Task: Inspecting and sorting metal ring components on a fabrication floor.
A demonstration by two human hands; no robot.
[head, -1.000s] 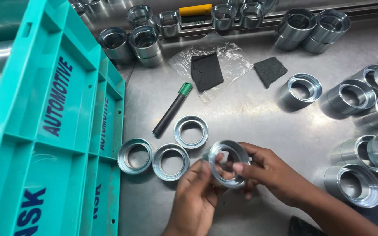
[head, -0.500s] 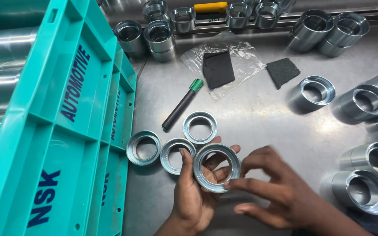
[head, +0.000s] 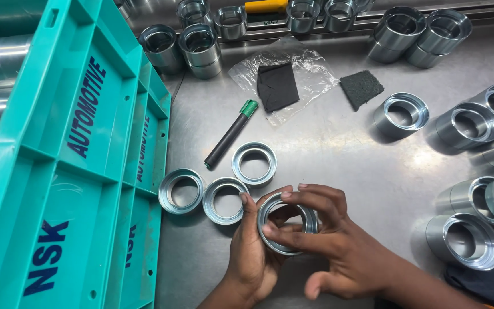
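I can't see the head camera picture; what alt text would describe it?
Two bare hands, the left hand and the right hand, hold a shiny metal ring above a steel table. Three similar rings lie flat beside a black marker with a green cap, a teal plastic crate on the left, metal sleeves around.

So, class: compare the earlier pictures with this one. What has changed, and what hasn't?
Both hands, left hand and right hand, keep the metal ring; the right fingers have closed over its rim. Three loose rings, the marker and teal crate stayed put.
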